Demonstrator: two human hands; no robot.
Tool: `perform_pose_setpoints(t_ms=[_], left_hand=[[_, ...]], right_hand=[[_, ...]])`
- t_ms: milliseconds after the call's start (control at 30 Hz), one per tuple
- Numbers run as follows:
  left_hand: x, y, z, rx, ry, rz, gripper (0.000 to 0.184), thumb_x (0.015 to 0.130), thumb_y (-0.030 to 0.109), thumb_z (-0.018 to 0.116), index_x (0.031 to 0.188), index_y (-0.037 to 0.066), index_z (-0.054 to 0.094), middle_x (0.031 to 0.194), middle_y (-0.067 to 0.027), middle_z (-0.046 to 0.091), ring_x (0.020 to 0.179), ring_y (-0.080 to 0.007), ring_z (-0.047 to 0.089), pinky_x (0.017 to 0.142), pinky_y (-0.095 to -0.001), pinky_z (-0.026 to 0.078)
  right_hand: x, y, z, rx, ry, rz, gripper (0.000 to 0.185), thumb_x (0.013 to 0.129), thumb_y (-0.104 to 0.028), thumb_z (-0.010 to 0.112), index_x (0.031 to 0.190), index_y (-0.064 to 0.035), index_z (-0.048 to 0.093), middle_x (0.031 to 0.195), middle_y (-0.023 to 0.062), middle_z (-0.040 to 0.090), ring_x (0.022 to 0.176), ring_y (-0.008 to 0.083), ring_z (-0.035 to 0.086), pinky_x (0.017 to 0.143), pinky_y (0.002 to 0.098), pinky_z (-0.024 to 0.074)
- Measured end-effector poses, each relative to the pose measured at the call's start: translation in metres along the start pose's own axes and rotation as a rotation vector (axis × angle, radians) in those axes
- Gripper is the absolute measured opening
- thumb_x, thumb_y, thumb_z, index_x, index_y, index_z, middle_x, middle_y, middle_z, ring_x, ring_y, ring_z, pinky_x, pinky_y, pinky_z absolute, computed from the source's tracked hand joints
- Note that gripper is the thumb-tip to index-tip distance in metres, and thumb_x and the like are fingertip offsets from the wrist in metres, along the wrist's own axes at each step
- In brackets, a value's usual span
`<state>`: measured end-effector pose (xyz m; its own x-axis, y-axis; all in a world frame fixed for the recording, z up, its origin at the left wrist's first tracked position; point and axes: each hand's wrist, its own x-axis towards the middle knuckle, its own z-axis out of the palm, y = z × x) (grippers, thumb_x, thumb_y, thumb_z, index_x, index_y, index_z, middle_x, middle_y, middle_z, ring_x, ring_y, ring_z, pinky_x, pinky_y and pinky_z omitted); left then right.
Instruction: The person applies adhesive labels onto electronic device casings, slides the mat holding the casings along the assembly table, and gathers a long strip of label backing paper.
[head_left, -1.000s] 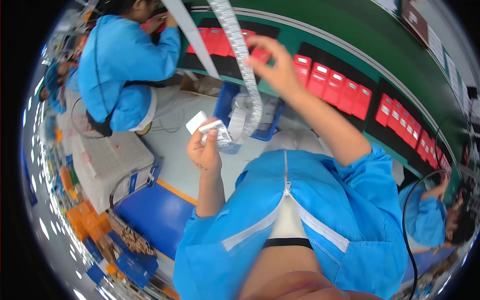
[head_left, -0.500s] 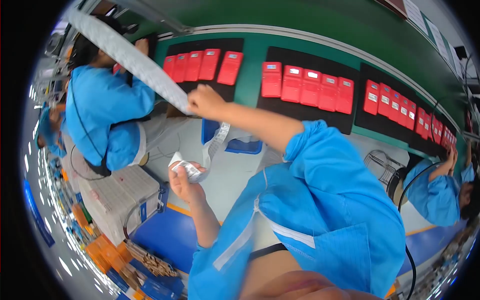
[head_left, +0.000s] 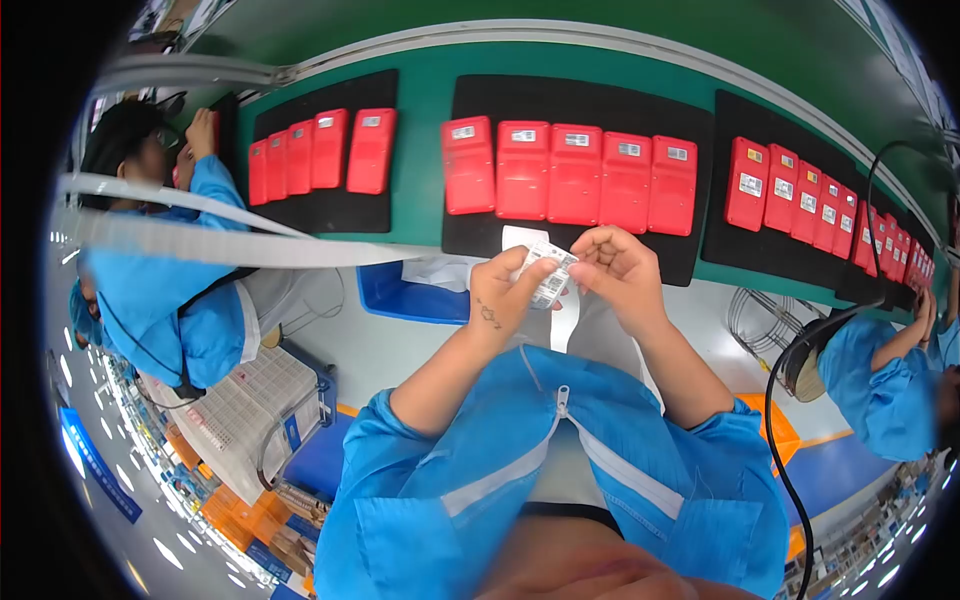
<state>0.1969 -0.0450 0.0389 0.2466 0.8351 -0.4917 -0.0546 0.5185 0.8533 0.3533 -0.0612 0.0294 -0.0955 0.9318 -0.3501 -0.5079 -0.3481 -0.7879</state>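
Observation:
At the front edge of the bench, my left hand (head_left: pixel 503 295) pinches a strip of white printed labels (head_left: pixel 549 272) between thumb and fingers. Close beside it, my right hand (head_left: pixel 622 283) has its fingers curled, with thumb and fingertips on the right edge of the same strip. The strip's tail hangs below my hands. Just beyond them, several red handheld devices (head_left: pixel 574 175) lie in a row on a black mat (head_left: pixel 580 92), each bearing a small label near its top. A long, motion-blurred white band (head_left: pixel 300 245) stretches leftward from near my left hand.
Under the bench edge is a blue bin (head_left: pixel 400 300) with white paper inside. More red devices lie on mats to the left (head_left: pixel 372 150) and right (head_left: pixel 745 185). Co-workers in blue sit at both sides (head_left: pixel 165 300). A black cable (head_left: pixel 775 400) hangs at my right.
My right hand has let go of the long white band and come back beside my left hand. My left hand has risen with the label strip, and the view has turned left.

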Motion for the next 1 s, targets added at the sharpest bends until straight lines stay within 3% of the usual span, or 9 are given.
perform_pose_setpoints(t_ms=[200, 300, 333, 433, 467, 567, 667, 800, 1000], left_hand=[[0.028, -0.014, 0.04, 0.006, -0.098, 0.009, 0.019, 0.084, 0.007, 0.053, 0.099, -0.003, 0.053, 0.075, -0.008, 0.061, 0.06, -0.0098, 0.058, 0.05, -0.0228, 0.05], [0.03, -0.023, 0.046, 0.171, -0.281, 0.04, 0.022, 0.084, 0.007, 0.053, 0.103, -0.003, 0.05, 0.075, -0.0086, 0.061, 0.06, -0.0104, 0.058, 0.05, -0.0232, 0.049], [0.029, -0.018, 0.052, 0.124, -0.251, -0.088, 0.019, 0.083, 0.008, 0.055, 0.098, -0.003, 0.054, 0.073, -0.0092, 0.061, 0.06, -0.0101, 0.058, 0.051, -0.0227, 0.048], [0.029, -0.02, 0.057, 0.195, -0.276, -0.241, 0.016, 0.081, 0.01, 0.057, 0.09, -0.003, 0.058, 0.071, -0.0088, 0.062, 0.059, -0.0101, 0.058, 0.05, -0.0224, 0.046], [0.03, -0.025, 0.057, 0.207, -0.269, -0.194, 0.014, 0.08, 0.011, 0.06, 0.082, -0.003, 0.06, 0.069, -0.0082, 0.062, 0.061, -0.0083, 0.057, 0.052, -0.0209, 0.044], [0.032, -0.035, 0.054, 0.251, -0.246, -0.099, 0.014, 0.08, 0.011, 0.06, 0.082, -0.003, 0.061, 0.069, -0.0077, 0.062, 0.064, -0.0066, 0.055, 0.055, -0.0196, 0.043], [0.034, -0.037, 0.056, 0.192, -0.21, -0.166, 0.013, 0.081, 0.006, 0.057, 0.09, -0.003, 0.058, 0.077, -0.0081, 0.062, 0.067, -0.0085, 0.057, 0.06, -0.0212, 0.047], [0.035, -0.042, 0.055, 0.1, -0.199, -0.192, 0.015, 0.083, 0.001, 0.051, 0.098, -0.002, 0.052, 0.08, -0.0087, 0.059, 0.067, -0.0121, 0.059, 0.061, -0.0244, 0.049], [0.037, -0.052, 0.052, -0.053, -0.199, -0.225, 0.014, 0.087, 0.006, 0.048, 0.099, 0.001, 0.049, 0.079, -0.0089, 0.059, 0.07, -0.0123, 0.059, 0.06, -0.0234, 0.048]], right_hand=[[-0.001, 0.005, -0.039, -0.056, 0.195, -0.172, 0.01, 0.073, 0.004, 0.063, 0.082, 0.0029, 0.059, 0.079, 0.0062, 0.058, 0.066, 0.0097, 0.055, 0.057, 0.0206, 0.0431], [-0.002, 0.007, -0.057, -0.327, 0.275, -0.354, 0.007, 0.071, 0.005, 0.064, 0.077, 0.0027, 0.061, 0.074, 0.0067, 0.058, 0.064, 0.0105, 0.055, 0.058, 0.0212, 0.0435], [-0.002, 0.007, -0.065, -0.394, 0.288, -0.412, 0.008, 0.07, 0.005, 0.065, 0.076, 0.0017, 0.062, 0.072, 0.0075, 0.059, 0.064, 0.0109, 0.055, 0.058, 0.0217, 0.0439], [0.006, -0.009, -0.093, -0.483, 0.598, -0.435, 0.007, 0.073, 0.002, 0.064, 0.079, 0.0004, 0.061, 0.074, 0.006, 0.06, 0.066, 0.0101, 0.057, 0.058, 0.0202, 0.0448], [0.017, -0.019, -0.107, -0.335, 0.6, -0.36, 0.009, 0.076, 0.0, 0.062, 0.083, 0.003, 0.058, 0.071, 0.0074, 0.06, 0.063, 0.0107, 0.058, 0.06, 0.0203, 0.0462], [0.039, -0.03, -0.133, -0.38, 0.482, -0.159, 0.009, 0.076, -0.001, 0.062, 0.082, 0.0035, 0.058, 0.069, 0.0068, 0.06, 0.059, 0.0098, 0.057, 0.055, 0.0201, 0.0472], [0.05, -0.028, -0.138, -0.492, 0.425, -0.026, 0.009, 0.076, -0.003, 0.064, 0.08, 0.0029, 0.059, 0.068, 0.006, 0.059, 0.056, 0.0084, 0.056, 0.051, 0.0192, 0.0464], [0.051, -0.029, -0.143, -0.521, 0.443, 0.005, 0.012, 0.074, -0.008, 0.067, 0.079, 0.0011, 0.061, 0.065, 0.0042, 0.058, 0.056, 0.008, 0.056, 0.052, 0.0187, 0.046], [0.053, -0.029, -0.142, -0.525, 0.443, 0.028, 0.013, 0.074, -0.01, 0.068, 0.078, 0.0009, 0.061, 0.065, 0.004, 0.059, 0.057, 0.0076, 0.057, 0.052, 0.0183, 0.0457]])
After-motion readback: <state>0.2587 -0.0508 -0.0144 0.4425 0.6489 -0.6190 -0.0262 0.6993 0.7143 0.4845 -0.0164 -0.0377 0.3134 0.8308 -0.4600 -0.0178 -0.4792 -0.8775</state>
